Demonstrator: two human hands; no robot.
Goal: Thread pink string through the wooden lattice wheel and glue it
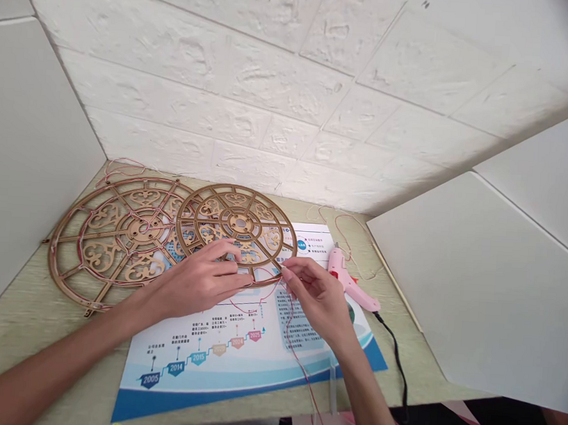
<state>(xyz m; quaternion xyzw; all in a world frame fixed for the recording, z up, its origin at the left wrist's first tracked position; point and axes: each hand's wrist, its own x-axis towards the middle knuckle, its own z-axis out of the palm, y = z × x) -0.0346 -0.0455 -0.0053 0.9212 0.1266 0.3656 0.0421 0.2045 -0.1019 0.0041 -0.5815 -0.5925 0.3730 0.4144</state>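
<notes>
A smaller round bronze-coloured lattice frame (290,227) lies partly over a larger round lattice frame (54,259), which has reddish wire along its rings. My left hand (203,278) reaches across the smaller frame from the left, fingers curled over it and a fingertip at its front rim; the grip's underside is hidden. At the same rim, farther right, my right hand (315,294) pinches a thin reddish wire (299,354). From there the wire loops under the rim and hangs down past the front edge of the table.
A printed paper sheet (196,393) lies beneath the frames. On the right rests a pink glue gun (351,284) with a black cord (397,357). Loose wire (346,219) lies behind it. White panels (492,276) and a white brick-pattern wall (222,119) enclose the table.
</notes>
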